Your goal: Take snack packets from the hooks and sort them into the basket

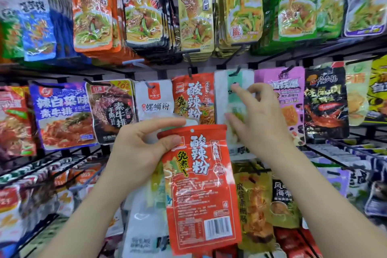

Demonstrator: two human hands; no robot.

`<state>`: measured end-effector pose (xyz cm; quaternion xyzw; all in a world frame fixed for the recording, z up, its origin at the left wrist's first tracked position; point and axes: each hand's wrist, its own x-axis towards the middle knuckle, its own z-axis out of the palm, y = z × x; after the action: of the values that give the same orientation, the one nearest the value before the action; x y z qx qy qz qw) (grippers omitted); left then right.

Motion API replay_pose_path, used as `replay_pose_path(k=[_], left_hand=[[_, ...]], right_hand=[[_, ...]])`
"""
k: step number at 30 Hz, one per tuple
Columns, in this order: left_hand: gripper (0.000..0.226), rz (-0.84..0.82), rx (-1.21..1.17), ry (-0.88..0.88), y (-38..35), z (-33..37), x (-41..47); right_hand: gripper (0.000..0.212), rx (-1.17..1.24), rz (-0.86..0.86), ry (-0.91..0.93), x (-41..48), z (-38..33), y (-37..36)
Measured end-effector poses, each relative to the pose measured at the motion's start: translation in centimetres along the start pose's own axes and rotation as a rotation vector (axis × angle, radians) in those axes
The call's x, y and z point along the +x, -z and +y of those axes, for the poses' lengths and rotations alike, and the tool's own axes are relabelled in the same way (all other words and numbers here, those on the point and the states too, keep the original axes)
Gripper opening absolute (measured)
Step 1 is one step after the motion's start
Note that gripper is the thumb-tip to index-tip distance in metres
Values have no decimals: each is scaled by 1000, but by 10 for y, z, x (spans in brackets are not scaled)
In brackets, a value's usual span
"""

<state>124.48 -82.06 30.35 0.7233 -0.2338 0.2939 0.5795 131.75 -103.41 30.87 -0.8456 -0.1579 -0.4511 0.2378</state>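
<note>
My left hand (144, 148) pinches the top left corner of a red snack packet (201, 190), and at least one white packet (144, 222) hangs behind it in the same grip. My right hand (257, 117) reaches up to a white and green packet (234, 94) that hangs on a hook in the middle row; its fingers are spread on the packet's front and the motion is blurred. Another red packet of the same kind (193, 98) hangs just left of it. No basket is in view.
A black wire rack (272, 52) carries rows of hanging packets: orange (92, 8), yellow (195, 12) and green (297, 4) above, blue (62, 115), white (155, 100), pink (284, 94) and black (325, 102) in the middle row, more below. Hook tips stick out toward me.
</note>
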Motion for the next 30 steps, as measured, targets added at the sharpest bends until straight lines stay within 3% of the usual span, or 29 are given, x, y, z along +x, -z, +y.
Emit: replay_pose_path(k=[2, 3, 6, 9, 14, 19, 22, 26, 28, 30], left_hand=[[30, 38, -8, 5, -2, -1, 1], [29, 63, -13, 5, -2, -1, 1], [22, 144, -31, 12, -6, -5, 1], [18, 228, -15, 10, -9, -10, 2], [15, 281, -124, 80, -10, -12, 0], [21, 125, -241, 54, -2, -12, -5], [20, 46, -138, -28, 2, -14, -8], [36, 165, 272, -163, 5, -26, -11], [35, 234, 518, -234, 9, -26, -11], [32, 250, 558, -209, 11, -25, -12]], right_hand=[[55, 460, -78, -135, -12, -9, 20], [63, 689, -205, -213, -22, -16, 29], [94, 944, -615, -237, -56, -43, 36], [107, 992, -512, -205, -70, -52, 17], [103, 1076, -373, -206, -72, -53, 11], [97, 1084, -280, -251, -70, -54, 11], [97, 1112, -233, -302, -72, -53, 8], [102, 845, -219, -283, -77, -57, 4], [88, 419, 7, -122, -78, -59, 0], [54, 47, 261, 57, -78, -66, -4]])
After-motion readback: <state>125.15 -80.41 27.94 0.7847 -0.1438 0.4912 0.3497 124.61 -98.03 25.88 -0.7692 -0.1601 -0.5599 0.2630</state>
